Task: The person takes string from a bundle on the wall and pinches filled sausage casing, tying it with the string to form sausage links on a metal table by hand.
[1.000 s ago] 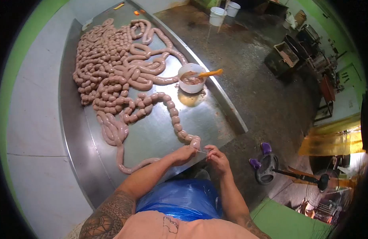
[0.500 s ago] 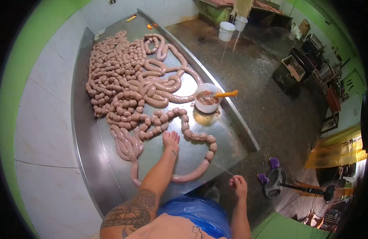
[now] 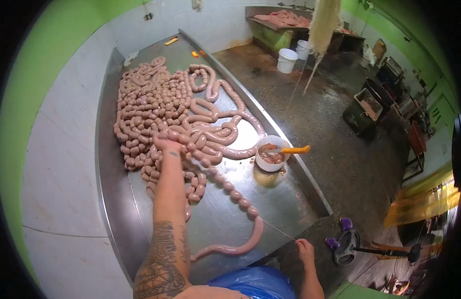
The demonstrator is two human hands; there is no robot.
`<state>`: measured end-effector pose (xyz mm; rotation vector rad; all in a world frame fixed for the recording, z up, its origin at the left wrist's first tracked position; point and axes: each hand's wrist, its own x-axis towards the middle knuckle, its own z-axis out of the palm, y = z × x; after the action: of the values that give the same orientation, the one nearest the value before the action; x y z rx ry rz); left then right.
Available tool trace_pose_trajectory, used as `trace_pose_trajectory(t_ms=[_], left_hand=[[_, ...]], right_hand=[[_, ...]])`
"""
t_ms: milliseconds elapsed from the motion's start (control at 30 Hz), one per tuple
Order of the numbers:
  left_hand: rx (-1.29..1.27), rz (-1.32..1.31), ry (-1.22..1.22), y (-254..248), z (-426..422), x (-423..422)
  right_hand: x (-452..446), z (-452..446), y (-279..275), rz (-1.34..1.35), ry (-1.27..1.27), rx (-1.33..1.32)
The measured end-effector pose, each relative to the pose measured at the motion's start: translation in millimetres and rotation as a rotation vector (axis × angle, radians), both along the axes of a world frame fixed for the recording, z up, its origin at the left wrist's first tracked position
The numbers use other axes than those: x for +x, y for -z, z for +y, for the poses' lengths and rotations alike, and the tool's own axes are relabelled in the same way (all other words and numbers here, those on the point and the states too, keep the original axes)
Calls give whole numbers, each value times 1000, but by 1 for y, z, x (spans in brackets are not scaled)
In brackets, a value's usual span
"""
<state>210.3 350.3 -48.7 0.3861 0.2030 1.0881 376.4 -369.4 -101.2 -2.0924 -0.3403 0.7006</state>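
My left hand is stretched far over the table, its fingers closed around a chain of sausage links. From there the chain runs slantwise toward the near right, slightly blurred. Past the last tied link it continues as a smooth untied sausage curving over the bare metal. A thin string leads from the end of the links to my right hand, whose fingers are pinched on it beyond the table's near edge. Under and beyond my left hand lies a big heap of linked sausages.
A white tub of meat mix with a yellow-handled knife stands by the raised rim of the metal table. Long unlinked sausages lie beside it. White buckets and a black-based stand are on the floor.
My left hand has gone from open near the table's middle to closed on the links, farther forward and left. The chain has been pulled from a curve into a nearly straight line.
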Motion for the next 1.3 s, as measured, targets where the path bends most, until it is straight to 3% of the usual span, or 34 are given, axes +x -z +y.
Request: trace_pose_trajectory(t_ms=[33,100,167,200,233,267,300,333,367,400,433,533,567,633,667,733,800,867,933,1300], left_hand=[[206,-33,76,2,27,-24],[-2,1122,-56,-87,-33,-43],[674,1410,-597,-64,-69,-68],[597,1427,-355,-46,-88,-91],[500,1249,-324,-24,-128,-98],[399,1072,-300,-3,-168,-105],[429,1199,-309,-4,-222,-115],[458,1326,-315,-6,-277,-124],[306,1084,-243,42,-316,-127],[329,1138,-223,47,-367,-132],[180,1258,-73,40,-418,-133],[443,1184,184,34,-529,-136],[420,1191,148,26,-550,-139],[342,1162,23,15,-585,-137],[167,938,-103,18,-596,-139],[-297,763,-331,-7,-605,-150],[-439,651,-644,-35,-609,-169],[-441,452,-948,-44,-619,-196],[-580,340,-1093,-46,-625,-222],[-497,129,-1368,-63,-649,-258]], right_hand=[[-1,14,2,4,-25,0],[-2,54,3,-189,-189,-100],[1,78,-14,-88,-221,-107],[8,70,-4,-125,-291,-53],[17,65,8,-155,-374,1],[25,58,13,16,-355,16],[31,51,16,187,-335,9],[34,43,14,195,-375,59],[39,40,12,204,-409,110],[43,38,10,208,-494,94],[44,36,5,155,-532,76],[88,21,51,150,-620,79],[106,17,65,192,-614,84],[120,25,42,203,-714,61],[120,27,31,217,-763,44],[134,29,20,252,-758,63],[151,35,17,283,-748,94],[161,42,19,231,-672,-7],[161,46,8,219,-693,8],[152,45,-16,342,-896,2]])
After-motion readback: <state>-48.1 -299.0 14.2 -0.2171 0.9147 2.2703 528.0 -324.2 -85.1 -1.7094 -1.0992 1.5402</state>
